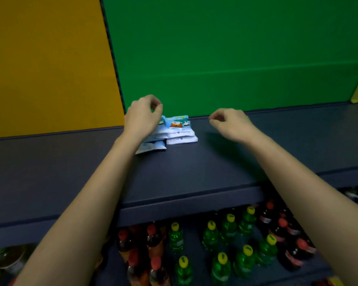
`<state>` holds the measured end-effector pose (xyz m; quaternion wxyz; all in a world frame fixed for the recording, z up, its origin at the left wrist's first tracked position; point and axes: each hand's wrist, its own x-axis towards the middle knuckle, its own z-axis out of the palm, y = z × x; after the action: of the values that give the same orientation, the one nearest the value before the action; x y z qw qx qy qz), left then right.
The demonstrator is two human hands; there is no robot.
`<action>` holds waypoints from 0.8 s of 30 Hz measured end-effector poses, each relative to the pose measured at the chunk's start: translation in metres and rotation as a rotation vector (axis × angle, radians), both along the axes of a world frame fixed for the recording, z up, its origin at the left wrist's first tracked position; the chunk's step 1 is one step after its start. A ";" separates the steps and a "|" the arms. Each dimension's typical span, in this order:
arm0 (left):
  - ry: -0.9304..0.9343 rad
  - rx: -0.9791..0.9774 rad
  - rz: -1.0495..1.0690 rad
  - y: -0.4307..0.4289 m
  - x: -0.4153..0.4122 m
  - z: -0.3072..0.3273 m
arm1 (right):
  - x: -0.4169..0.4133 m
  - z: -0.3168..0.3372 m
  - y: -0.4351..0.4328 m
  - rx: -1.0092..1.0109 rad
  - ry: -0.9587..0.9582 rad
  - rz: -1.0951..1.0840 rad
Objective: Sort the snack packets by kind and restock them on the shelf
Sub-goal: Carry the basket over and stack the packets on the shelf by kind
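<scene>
Several white and light-blue snack packets point(180, 131) lie in two small overlapping rows on the dark shelf board point(215, 162), close to the green back wall. My left hand point(143, 114) hovers over the left row with its fingers loosely curled and nothing held, and it hides part of that row. My right hand point(229, 122) hangs above the bare shelf to the right of the packets, fingers loosely curled, holding nothing.
A yellow panel point(46, 65) and a green panel point(236, 54) form the back wall. Below the shelf's front edge stand several green bottles point(227, 230) with yellow caps and dark bottles point(153, 240) with red caps. More items sit at the lower left.
</scene>
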<state>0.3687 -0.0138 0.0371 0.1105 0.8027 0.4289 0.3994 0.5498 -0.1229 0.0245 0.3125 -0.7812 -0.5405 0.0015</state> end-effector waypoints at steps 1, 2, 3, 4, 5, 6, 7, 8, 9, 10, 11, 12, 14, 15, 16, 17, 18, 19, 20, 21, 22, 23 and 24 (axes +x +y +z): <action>0.025 0.040 -0.049 -0.014 0.006 0.004 | 0.005 0.002 -0.019 0.026 -0.008 -0.006; 0.050 0.070 -0.099 -0.029 0.013 0.007 | 0.010 0.004 -0.039 0.056 -0.001 -0.015; 0.076 0.096 -0.144 -0.045 0.021 0.007 | 0.016 0.005 -0.059 0.086 0.010 -0.029; 0.103 0.126 -0.186 -0.060 0.029 0.007 | 0.021 0.006 -0.080 0.112 0.018 -0.051; 0.130 0.154 -0.224 -0.076 0.038 0.006 | 0.026 0.005 -0.102 0.132 0.016 -0.082; 0.150 0.180 -0.262 -0.092 0.047 0.003 | 0.032 0.003 -0.125 0.145 0.012 -0.117; 0.164 0.207 -0.302 -0.109 0.057 0.000 | 0.038 0.001 -0.149 0.156 0.007 -0.150; 0.176 0.234 -0.341 -0.128 0.066 -0.005 | 0.044 -0.003 -0.173 0.164 0.004 -0.181; 0.185 0.257 -0.377 -0.146 0.076 -0.011 | 0.050 -0.008 -0.197 0.168 -0.003 -0.213; 0.193 0.272 -0.408 -0.166 0.085 -0.018 | 0.057 -0.014 -0.223 0.166 -0.011 -0.247; 0.200 0.277 -0.435 -0.187 0.095 -0.026 | 0.064 -0.022 -0.249 0.164 -0.016 -0.284; 0.204 0.272 -0.460 -0.210 0.104 -0.035 | 0.070 -0.033 -0.276 0.161 -0.014 -0.322; 0.204 0.242 -0.513 -0.253 0.121 -0.056 | 0.084 -0.057 -0.330 0.144 0.003 -0.393; 0.204 0.220 -0.538 -0.274 0.129 -0.067 | 0.090 -0.070 -0.357 0.131 0.015 -0.419; 0.209 0.196 -0.556 -0.295 0.137 -0.080 | 0.096 -0.084 -0.383 0.111 0.026 -0.441; 0.222 0.168 -0.567 -0.315 0.144 -0.094 | 0.101 -0.098 -0.409 0.088 0.034 -0.460; 0.242 0.138 -0.572 -0.334 0.151 -0.108 | 0.107 -0.113 -0.433 0.063 0.038 -0.479; 0.265 0.106 -0.577 -0.353 0.158 -0.123 | 0.112 -0.127 -0.457 0.034 0.043 -0.498; 0.288 0.074 -0.585 -0.371 0.165 -0.138 | 0.117 -0.141 -0.479 -0.002 0.053 -0.517; 0.313 0.045 -0.595 -0.389 0.171 -0.154 | 0.120 -0.156 -0.500 -0.037 0.070 -0.530; 0.339 0.022 -0.603 -0.406 0.176 -0.170 | 0.124 -0.170 -0.519 -0.069 0.093 -0.542; 0.371 0.002 -0.606 -0.421 0.180 -0.186 | 0.127 -0.184 -0.537 -0.099 0.116 -0.554; 0.408 -0.018 -0.602 -0.435 0.182 -0.200 | 0.130 -0.197 -0.555 -0.129 0.138 -0.574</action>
<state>0.5511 -0.4488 -0.1632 0.1426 0.9551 0.1900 0.1768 0.6799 -0.6774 -0.1725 0.2860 -0.9182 -0.2741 0.0003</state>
